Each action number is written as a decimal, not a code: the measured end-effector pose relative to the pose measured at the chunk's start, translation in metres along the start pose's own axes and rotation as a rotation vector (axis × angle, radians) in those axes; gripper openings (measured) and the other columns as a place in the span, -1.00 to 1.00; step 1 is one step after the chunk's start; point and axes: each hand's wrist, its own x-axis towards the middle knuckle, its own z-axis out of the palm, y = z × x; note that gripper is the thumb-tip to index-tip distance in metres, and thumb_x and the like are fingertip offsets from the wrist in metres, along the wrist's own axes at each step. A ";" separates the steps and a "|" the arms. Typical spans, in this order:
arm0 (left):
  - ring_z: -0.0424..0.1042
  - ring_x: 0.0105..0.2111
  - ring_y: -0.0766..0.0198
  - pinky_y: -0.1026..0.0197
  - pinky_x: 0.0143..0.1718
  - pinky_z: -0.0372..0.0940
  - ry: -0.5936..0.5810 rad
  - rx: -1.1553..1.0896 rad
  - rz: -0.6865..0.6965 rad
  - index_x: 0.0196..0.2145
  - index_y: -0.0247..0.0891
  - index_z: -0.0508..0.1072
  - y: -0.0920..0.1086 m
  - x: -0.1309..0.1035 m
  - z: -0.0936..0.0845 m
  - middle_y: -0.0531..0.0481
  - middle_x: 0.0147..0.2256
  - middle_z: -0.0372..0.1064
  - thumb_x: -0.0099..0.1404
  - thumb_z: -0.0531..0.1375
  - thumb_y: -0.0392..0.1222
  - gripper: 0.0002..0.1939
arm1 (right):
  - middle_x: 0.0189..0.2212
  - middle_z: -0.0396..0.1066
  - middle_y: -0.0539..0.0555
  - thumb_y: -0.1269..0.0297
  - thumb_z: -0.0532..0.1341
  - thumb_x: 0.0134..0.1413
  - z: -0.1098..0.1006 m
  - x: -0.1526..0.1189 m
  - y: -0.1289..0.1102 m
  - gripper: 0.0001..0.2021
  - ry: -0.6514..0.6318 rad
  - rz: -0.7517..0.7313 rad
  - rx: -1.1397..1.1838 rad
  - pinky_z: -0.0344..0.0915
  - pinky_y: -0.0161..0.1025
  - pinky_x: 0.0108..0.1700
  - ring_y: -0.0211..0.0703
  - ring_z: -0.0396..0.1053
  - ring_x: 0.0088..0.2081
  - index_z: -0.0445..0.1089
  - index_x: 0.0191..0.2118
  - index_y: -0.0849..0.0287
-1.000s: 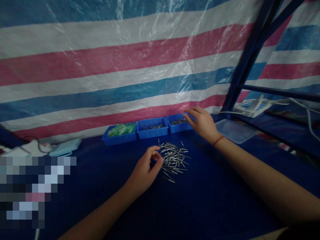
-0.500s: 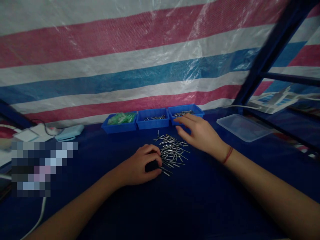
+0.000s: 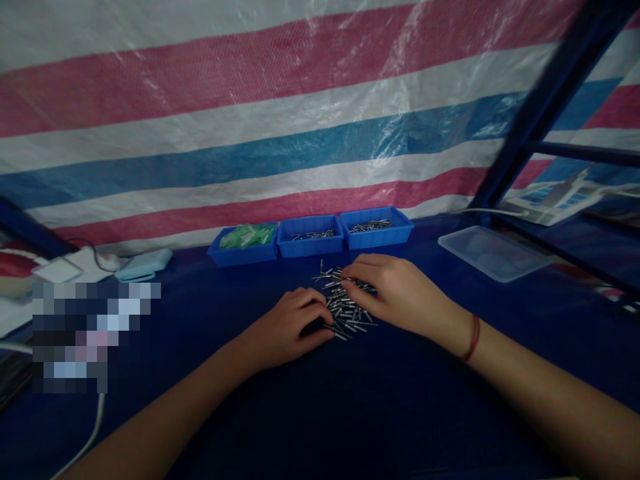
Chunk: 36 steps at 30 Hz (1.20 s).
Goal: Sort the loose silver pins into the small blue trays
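A loose pile of thin silver blind rivets point(image 3: 345, 313) lies on the dark blue tabletop. At the pile's left edge, my left hand point(image 3: 287, 327) rests with fingers curled and thumb close to the index fingertip; whatever is between them is too small to make out. My right hand point(image 3: 400, 290) reaches over the pile's upper right side, thumb and fingers apart, its fingertips close above the rivets. Behind the pile stand a middle blue bin point(image 3: 311, 248) with a few rivets and a right blue bin point(image 3: 379, 238) holding more.
The left blue bin point(image 3: 243, 255) contains green plastic bags. A translucent lid point(image 3: 493, 253) lies at the right, near a white box point(image 3: 555, 200). At the left are a light blue case point(image 3: 144, 265), white adapters point(image 3: 83, 263) and a cable point(image 3: 95, 427). Striped sheeting hangs behind.
My right hand has moved down and toward me, from in front of the right bin to over the rivets. My left hand stays at the pile, its thumb and finger nearer each other.
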 end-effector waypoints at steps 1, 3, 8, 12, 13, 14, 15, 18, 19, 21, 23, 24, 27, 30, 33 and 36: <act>0.29 -0.16 0.20 0.11 -0.11 0.15 0.000 0.016 0.004 -0.24 -0.22 0.38 0.001 0.000 0.000 -0.04 -0.19 0.28 0.30 0.11 -0.17 -0.88 | -0.38 0.40 0.10 0.29 0.02 0.20 -0.001 0.000 -0.001 -0.75 -0.001 0.012 0.002 0.24 -0.23 -0.24 -0.17 0.38 -0.30 0.43 -0.28 0.23; 0.29 -0.20 0.21 0.12 -0.15 0.15 -0.007 0.062 0.001 -0.27 -0.23 0.38 0.001 0.001 0.002 -0.04 -0.22 0.30 0.34 0.05 -0.18 -0.86 | -0.39 0.40 0.09 0.28 0.02 0.20 -0.004 -0.001 -0.005 -0.75 0.005 0.032 0.014 0.24 -0.23 -0.24 -0.17 0.38 -0.31 0.42 -0.30 0.22; 0.29 -0.27 0.20 0.11 -0.22 0.13 -0.028 0.128 -0.027 -0.28 -0.24 0.35 0.002 0.001 0.005 -0.02 -0.28 0.33 0.38 -0.01 -0.18 -0.81 | -0.41 0.39 0.07 0.27 0.01 0.21 -0.002 -0.002 -0.006 -0.75 -0.019 0.050 0.043 0.22 -0.25 -0.26 -0.20 0.37 -0.32 0.42 -0.30 0.20; 0.29 -0.25 0.18 0.11 -0.21 0.12 -0.033 0.069 -0.040 -0.25 -0.21 0.35 0.002 0.002 0.004 -0.01 -0.25 0.33 0.31 0.08 -0.08 -0.84 | -0.42 0.38 0.07 0.28 0.02 0.20 0.006 -0.001 -0.001 -0.76 -0.085 0.059 0.042 0.21 -0.26 -0.29 -0.21 0.36 -0.34 0.42 -0.31 0.20; 0.29 -0.24 0.18 0.11 -0.21 0.12 -0.035 0.056 -0.047 -0.25 -0.20 0.35 0.002 0.002 0.004 -0.01 -0.25 0.33 0.30 0.10 -0.07 -0.83 | -0.42 0.38 0.07 0.28 0.02 0.20 0.008 -0.001 0.000 -0.76 -0.098 0.059 0.043 0.20 -0.27 -0.31 -0.22 0.36 -0.36 0.42 -0.33 0.20; 0.29 -0.24 0.18 0.11 -0.21 0.11 -0.035 0.049 -0.057 -0.26 -0.20 0.35 0.003 0.002 0.004 -0.01 -0.25 0.33 0.30 0.10 -0.07 -0.83 | -0.43 0.37 0.06 0.28 0.02 0.19 0.010 -0.002 0.000 -0.76 -0.107 0.054 0.044 0.19 -0.28 -0.32 -0.23 0.35 -0.37 0.41 -0.35 0.20; 0.29 -0.25 0.18 0.12 -0.22 0.11 -0.034 0.045 -0.068 -0.28 -0.20 0.36 0.004 0.002 0.004 0.00 -0.25 0.33 0.30 0.09 -0.08 -0.84 | -0.44 0.37 0.06 0.29 0.03 0.19 0.012 -0.002 -0.001 -0.76 -0.112 0.047 0.047 0.18 -0.28 -0.33 -0.24 0.35 -0.39 0.41 -0.37 0.20; 0.28 -0.26 0.19 0.12 -0.23 0.08 -0.019 0.030 -0.111 -0.32 -0.21 0.35 0.007 0.003 0.006 0.01 -0.28 0.33 0.32 0.07 -0.10 -0.84 | -0.44 0.37 0.05 0.31 0.04 0.18 0.014 -0.003 -0.004 -0.77 -0.105 0.012 0.063 0.18 -0.29 -0.33 -0.25 0.34 -0.39 0.40 -0.40 0.21; 0.28 -0.26 0.19 0.12 -0.23 0.08 -0.012 0.020 -0.124 -0.33 -0.22 0.35 0.008 0.003 0.007 0.01 -0.29 0.33 0.32 0.07 -0.11 -0.85 | -0.44 0.38 0.05 0.32 0.04 0.18 0.014 -0.004 -0.006 -0.77 -0.102 0.002 0.067 0.18 -0.29 -0.33 -0.25 0.35 -0.38 0.40 -0.40 0.21; 0.27 -0.28 0.19 0.11 -0.24 0.07 0.002 -0.016 -0.152 -0.35 -0.22 0.34 0.009 0.003 0.007 0.03 -0.32 0.33 0.31 0.09 -0.14 -0.86 | -0.43 0.39 0.05 0.32 0.05 0.18 0.013 -0.004 -0.007 -0.78 -0.099 -0.003 0.059 0.20 -0.27 -0.31 -0.23 0.36 -0.36 0.40 -0.38 0.20; 0.27 -0.30 0.20 0.10 -0.23 0.06 0.014 -0.070 -0.187 -0.37 -0.22 0.35 0.009 0.004 0.007 0.05 -0.36 0.33 0.30 0.10 -0.16 -0.88 | -0.42 0.40 0.06 0.31 0.05 0.18 0.011 -0.004 -0.008 -0.79 -0.084 0.006 0.050 0.22 -0.25 -0.31 -0.21 0.37 -0.35 0.42 -0.34 0.19; 0.27 -0.31 0.21 0.11 -0.23 0.07 0.023 -0.106 -0.207 -0.37 -0.23 0.35 0.009 0.004 0.007 0.06 -0.38 0.33 0.30 0.10 -0.16 -0.88 | -0.41 0.40 0.06 0.31 0.05 0.18 0.010 -0.003 -0.007 -0.79 -0.069 0.016 0.053 0.23 -0.25 -0.30 -0.20 0.37 -0.35 0.42 -0.30 0.19; 0.28 -0.35 0.24 0.15 -0.26 0.12 0.110 -0.280 -0.293 -0.37 -0.24 0.34 0.009 0.006 0.007 0.06 -0.40 0.31 0.32 0.05 -0.17 -0.85 | -0.37 0.43 0.08 0.37 0.05 0.15 0.009 -0.002 -0.005 -0.79 0.013 0.080 0.111 0.27 -0.23 -0.28 -0.19 0.38 -0.33 0.43 -0.23 0.19; 0.27 -0.39 0.28 0.22 -0.32 0.16 0.313 -0.486 -0.420 -0.34 -0.25 0.32 0.012 0.007 0.008 0.06 -0.41 0.27 0.32 0.01 -0.15 -0.83 | -0.33 0.45 0.05 0.42 0.09 0.10 0.012 -0.002 -0.004 -0.81 0.115 0.159 0.291 0.30 -0.26 -0.31 -0.24 0.39 -0.35 0.43 -0.21 0.17; 0.24 -0.42 0.30 0.26 -0.36 0.17 0.454 -0.669 -0.516 -0.34 -0.25 0.29 0.018 0.008 0.011 0.08 -0.45 0.22 0.32 0.00 -0.10 -0.81 | -0.34 0.45 0.04 0.36 0.13 0.10 0.017 -0.001 -0.010 -0.83 0.171 0.208 0.536 0.30 -0.31 -0.39 -0.28 0.38 -0.40 0.43 -0.21 0.17; 0.25 -0.41 0.30 0.26 -0.36 0.18 0.462 -0.807 -0.527 -0.34 -0.25 0.29 0.024 0.009 0.014 0.08 -0.45 0.21 0.31 0.01 -0.07 -0.79 | -0.35 0.45 0.06 0.29 0.15 0.09 0.019 0.000 -0.019 -0.83 0.205 0.240 0.699 0.31 -0.31 -0.42 -0.28 0.37 -0.41 0.43 -0.22 0.19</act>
